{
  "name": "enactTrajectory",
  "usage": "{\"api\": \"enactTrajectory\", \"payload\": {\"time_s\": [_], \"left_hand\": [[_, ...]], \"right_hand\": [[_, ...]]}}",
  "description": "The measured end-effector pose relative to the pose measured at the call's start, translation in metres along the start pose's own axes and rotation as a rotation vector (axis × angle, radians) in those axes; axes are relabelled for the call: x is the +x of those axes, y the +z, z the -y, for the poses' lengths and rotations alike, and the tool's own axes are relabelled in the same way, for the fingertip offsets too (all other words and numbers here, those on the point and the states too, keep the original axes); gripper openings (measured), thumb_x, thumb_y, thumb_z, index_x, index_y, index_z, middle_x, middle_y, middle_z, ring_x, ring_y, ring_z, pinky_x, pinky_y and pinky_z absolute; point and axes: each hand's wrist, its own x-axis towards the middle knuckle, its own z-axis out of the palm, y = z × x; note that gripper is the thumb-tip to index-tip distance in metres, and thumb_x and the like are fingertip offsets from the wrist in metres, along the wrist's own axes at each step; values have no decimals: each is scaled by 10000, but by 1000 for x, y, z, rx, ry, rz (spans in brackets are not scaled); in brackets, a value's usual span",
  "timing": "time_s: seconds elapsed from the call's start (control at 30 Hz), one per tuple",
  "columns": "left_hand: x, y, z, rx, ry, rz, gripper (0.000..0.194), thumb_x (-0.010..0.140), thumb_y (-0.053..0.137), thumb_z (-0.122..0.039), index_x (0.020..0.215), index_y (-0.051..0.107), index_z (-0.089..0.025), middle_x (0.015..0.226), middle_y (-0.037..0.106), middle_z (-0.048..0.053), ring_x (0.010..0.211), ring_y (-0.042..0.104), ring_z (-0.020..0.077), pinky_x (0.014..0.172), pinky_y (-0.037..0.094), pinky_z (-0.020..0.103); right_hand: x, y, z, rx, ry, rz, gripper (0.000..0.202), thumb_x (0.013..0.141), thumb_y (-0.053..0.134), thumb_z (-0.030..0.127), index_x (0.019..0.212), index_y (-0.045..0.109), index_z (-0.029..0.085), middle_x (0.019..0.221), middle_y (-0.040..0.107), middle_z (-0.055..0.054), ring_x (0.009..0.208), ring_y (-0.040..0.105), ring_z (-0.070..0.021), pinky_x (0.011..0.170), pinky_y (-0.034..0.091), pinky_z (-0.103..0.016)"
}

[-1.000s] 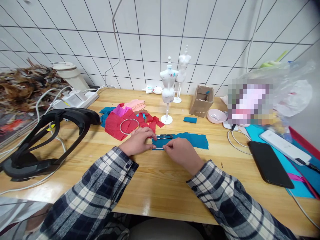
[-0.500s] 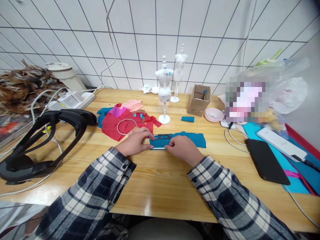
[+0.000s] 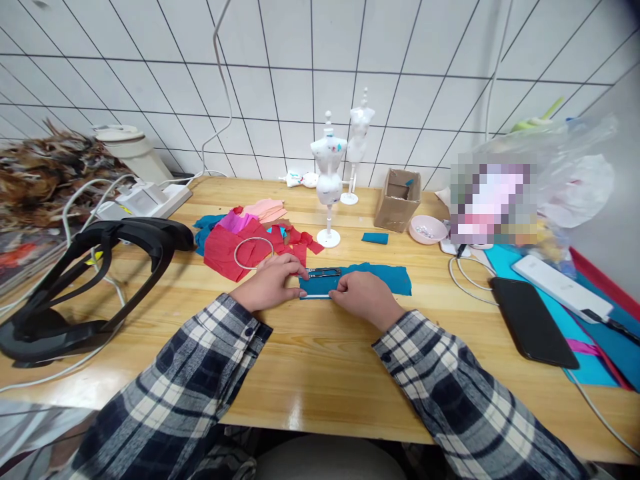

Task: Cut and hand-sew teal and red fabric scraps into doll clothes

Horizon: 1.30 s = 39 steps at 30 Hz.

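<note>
A teal strip of cloth or crepe-like paper lies flat on the wooden table in front of me. Along its near edge runs a narrow white strip, which looks like tape. My left hand rests at the left end, thumb on the white strip's end and index finger apart from it, near the small dark thread snips lying on the teal piece. My right hand has its fingers curled, thumb and forefinger pinching at the strip's right end. Its other fingertips are hidden.
Red cloth pieces and a metal ring lie left. Behind stand white mannequins, a cardboard box and a pink bowl. A black headset sits left; a phone lies right.
</note>
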Motion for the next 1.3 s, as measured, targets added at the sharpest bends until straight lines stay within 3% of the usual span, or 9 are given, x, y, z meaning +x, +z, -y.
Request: {"api": "enactTrajectory", "payload": {"time_s": [0.23,0.5,0.67,0.7,0.87,1.17,1.3], "left_hand": [[1,0,-2,1,7,-8,287,743,710,-414,982,655,-266,1055,606,13,1047,545,225,897,401,345],[0,-2,-7,-9,-9,-15,255,754,699,-383,974,669,-258,1051,605,23,1025,545,228,899,406,357],[5,9,-29,-46,-40,-305,200,889,537,-330,996,666,-221,1020,613,55,992,539,221,898,409,375],[7,13,-34,-39,-33,-317,195,884,548,-334,985,669,-220,1009,614,57,982,538,224,889,410,378],[11,33,-41,-3,17,-115,147,838,616,-336,937,695,-260,986,636,43,964,544,233,876,398,395],[10,33,-38,-18,-11,-98,122,828,626,-323,917,699,-282,1000,634,22,986,541,227,888,376,397],[9,33,-38,-15,-11,-95,120,824,629,-311,921,696,-287,1000,630,14,984,540,221,883,376,392]], "right_hand": [[-1,0,3,-47,-9,-8,274,832,515,414,775,724,247,830,727,-38,809,653,-200,618,423,-270],[0,2,3,-51,-27,-20,273,832,514,414,798,721,240,864,732,-46,843,661,-209,640,440,-270],[-1,2,3,-57,-27,-19,283,833,520,421,820,727,228,869,733,-63,851,665,-215,655,448,-272],[-1,2,3,-58,-32,-18,284,836,518,417,824,727,225,871,733,-66,849,665,-212,658,449,-270],[-1,4,3,-47,-51,-31,275,842,496,392,826,725,241,866,732,-51,829,664,-204,634,433,-265],[0,-11,-9,40,-34,-19,419,855,469,476,653,715,202,662,691,-50,628,605,-152,489,282,-255],[2,-17,-16,107,-40,47,399,839,504,485,646,715,207,620,676,-23,591,583,-132,486,293,-243]]}}
